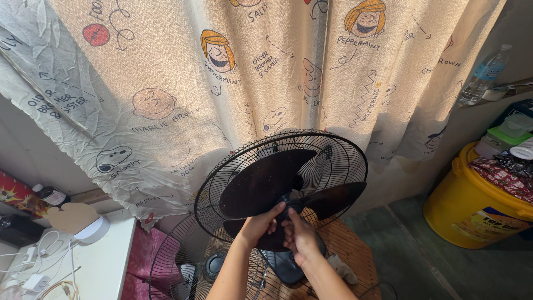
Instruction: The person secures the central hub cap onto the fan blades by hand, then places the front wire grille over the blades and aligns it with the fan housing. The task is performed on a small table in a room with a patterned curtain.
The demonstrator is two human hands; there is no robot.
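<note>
Fan blade (266, 180) | left hand (260, 225) grips blade root | right hand (300, 236) pinches hub cap (292, 206) | steady blade, twist cap squarely

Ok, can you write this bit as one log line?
left hand: gripping dark plastic fan blade | right hand: at blade hub | black wire rear guard: behind blade | front guard: off, leaning below

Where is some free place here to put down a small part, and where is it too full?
Bare patches: the grey-green floor between the woven round table and the yellow plastic bucket; the white desk beside its cables. Crowded: around both hands at the black fan blades.
</note>
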